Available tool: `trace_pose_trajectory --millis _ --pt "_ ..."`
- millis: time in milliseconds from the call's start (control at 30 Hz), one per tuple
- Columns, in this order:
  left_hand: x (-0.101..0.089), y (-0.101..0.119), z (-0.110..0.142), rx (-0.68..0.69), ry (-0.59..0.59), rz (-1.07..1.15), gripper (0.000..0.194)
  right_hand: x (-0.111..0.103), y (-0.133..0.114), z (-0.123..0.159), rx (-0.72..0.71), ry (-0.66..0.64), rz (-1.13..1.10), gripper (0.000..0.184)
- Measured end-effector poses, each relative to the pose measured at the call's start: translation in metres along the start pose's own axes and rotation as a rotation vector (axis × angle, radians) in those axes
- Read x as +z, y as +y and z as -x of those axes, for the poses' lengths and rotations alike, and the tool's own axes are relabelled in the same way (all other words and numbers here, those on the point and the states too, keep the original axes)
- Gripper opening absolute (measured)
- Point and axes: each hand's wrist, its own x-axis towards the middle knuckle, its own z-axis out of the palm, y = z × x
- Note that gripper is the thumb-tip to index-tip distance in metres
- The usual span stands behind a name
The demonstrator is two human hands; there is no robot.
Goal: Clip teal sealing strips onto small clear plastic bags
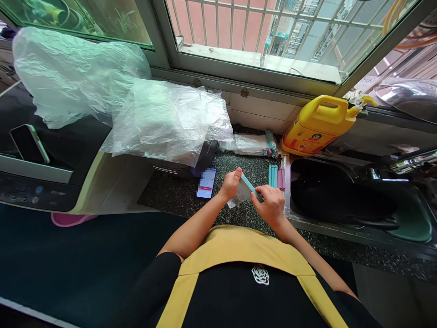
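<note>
Between my two hands, a slim light-blue bag clip (250, 184) slants down to the right above the dark speckled counter. My left hand (231, 186) is closed on its upper end, thumb on top. Fingers of my right hand (271, 203) pinch the lower end. Clear plastic (235, 200) hangs below the clip, partly hidden by my hands. Several light-blue clips (272, 175) lie side by side just beyond my right hand, beside some pink clips (281, 178). Farther back is a pile of clear plastic packets (251, 143), with more blue and pink pieces at its right end.
A phone with a lit screen (206, 183) lies left of my hands. Large plastic bags (167, 118) cover the left back. Another phone (30, 144) rests on a dark appliance. At right stand a yellow pump jug (317, 125) and a sink (287, 200) holding a dark pan.
</note>
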Motion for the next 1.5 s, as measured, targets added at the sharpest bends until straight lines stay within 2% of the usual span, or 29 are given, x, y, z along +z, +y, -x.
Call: trace_pose_trajectory --millis 633,1133,1367,1500 --pt "0.005 -0.002 -0.002 -0.102 0.039 0.106 0.056 0.001 0.004 0.000 -0.019 0.005 0.013 0.010" --pt "0.005 -0.005 -0.007 -0.160 -0.016 0.173 0.050 0.004 0.007 0.003 0.030 -0.027 -0.081 0.009" --pt "0.007 -0.012 -0.005 -0.081 -0.024 0.167 0.055 0.005 0.007 0.002 0.081 -0.048 -0.176 0.008" --pt "0.011 -0.017 -0.006 -0.066 0.046 0.160 0.057 0.005 0.007 0.000 0.115 -0.058 -0.254 0.006"
